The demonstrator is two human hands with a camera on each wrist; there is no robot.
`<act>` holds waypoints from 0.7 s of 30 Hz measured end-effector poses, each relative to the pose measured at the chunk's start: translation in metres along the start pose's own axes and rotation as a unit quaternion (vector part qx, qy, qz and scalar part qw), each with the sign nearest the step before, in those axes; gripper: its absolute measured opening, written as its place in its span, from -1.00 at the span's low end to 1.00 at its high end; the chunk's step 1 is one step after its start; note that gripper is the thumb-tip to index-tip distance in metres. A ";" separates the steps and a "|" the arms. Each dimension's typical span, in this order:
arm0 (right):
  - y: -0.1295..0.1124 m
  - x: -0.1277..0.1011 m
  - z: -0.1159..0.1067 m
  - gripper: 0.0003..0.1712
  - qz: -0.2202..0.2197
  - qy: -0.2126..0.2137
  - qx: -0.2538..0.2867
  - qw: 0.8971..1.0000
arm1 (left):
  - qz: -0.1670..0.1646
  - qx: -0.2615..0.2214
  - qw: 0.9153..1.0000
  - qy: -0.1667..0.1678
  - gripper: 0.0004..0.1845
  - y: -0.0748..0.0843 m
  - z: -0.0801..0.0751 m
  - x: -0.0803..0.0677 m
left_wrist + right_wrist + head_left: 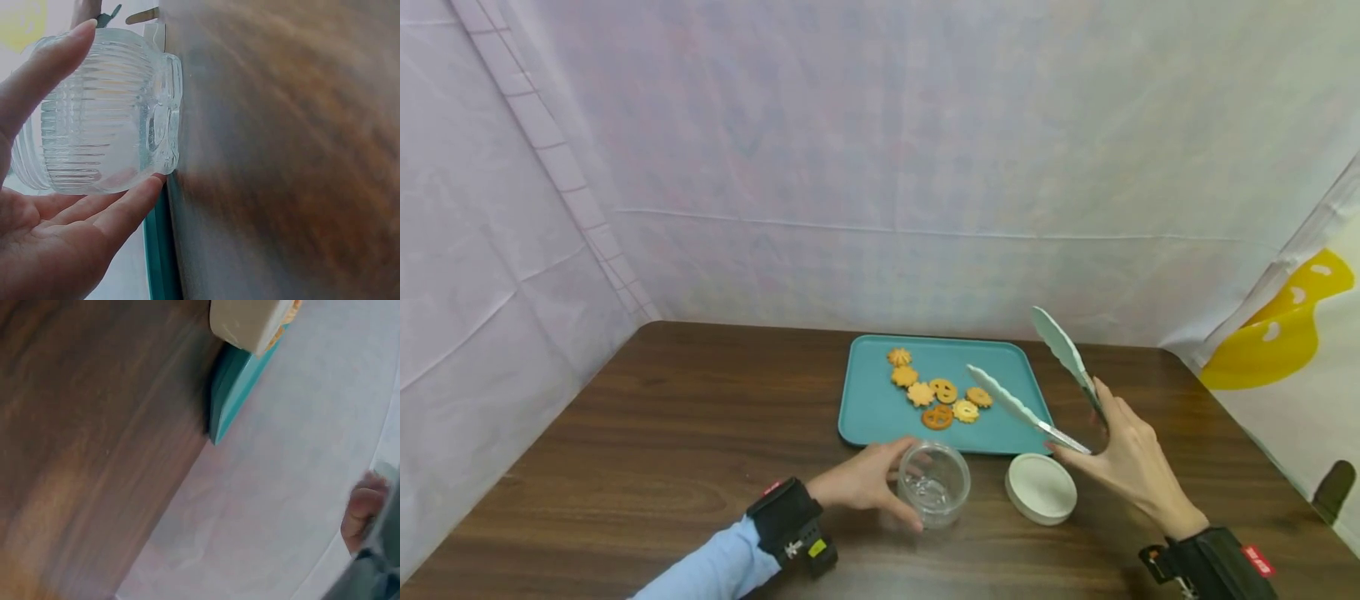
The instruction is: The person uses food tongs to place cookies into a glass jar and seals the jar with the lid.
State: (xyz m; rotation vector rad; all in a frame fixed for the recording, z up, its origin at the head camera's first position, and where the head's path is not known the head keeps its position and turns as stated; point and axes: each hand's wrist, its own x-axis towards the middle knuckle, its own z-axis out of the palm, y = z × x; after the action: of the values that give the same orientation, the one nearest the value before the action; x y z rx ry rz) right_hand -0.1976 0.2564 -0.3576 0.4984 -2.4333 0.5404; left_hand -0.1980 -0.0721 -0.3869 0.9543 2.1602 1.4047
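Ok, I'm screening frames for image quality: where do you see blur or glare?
Head view: fairly even light, the cookies clearly outlined; left wrist: the glass jar shows distinct ridges, but the table looks smeared and soft; right wrist: the right hand is blurred near the right edge, and a warm glow washes over the table at lower left.

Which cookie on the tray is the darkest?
The pretzel-shaped cookie, lying closest to the near edge of the tray; its deeper orange-brown sets it apart from the paler others.
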 end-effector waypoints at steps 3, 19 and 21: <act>0.001 0.001 -0.001 0.07 -0.001 -0.007 -0.002 1.000 | -0.001 -0.004 1.000 0.001 -0.19 -0.001 0.000 0.000; 0.012 0.001 -0.001 -0.21 0.032 -0.137 -0.028 0.990 | 0.011 -0.001 1.000 -0.004 -0.17 -0.003 -0.001 0.001; 0.012 0.002 -0.001 -0.19 0.035 -0.158 -0.046 0.986 | 0.012 0.001 1.000 -0.004 -0.17 -0.003 -0.001 0.001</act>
State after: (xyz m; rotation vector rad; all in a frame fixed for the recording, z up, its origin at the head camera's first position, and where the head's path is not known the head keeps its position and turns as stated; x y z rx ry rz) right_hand -0.2045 0.2668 -0.3584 0.4926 -2.7736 0.3979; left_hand -0.1998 -0.0730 -0.3891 0.9875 2.1509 1.4075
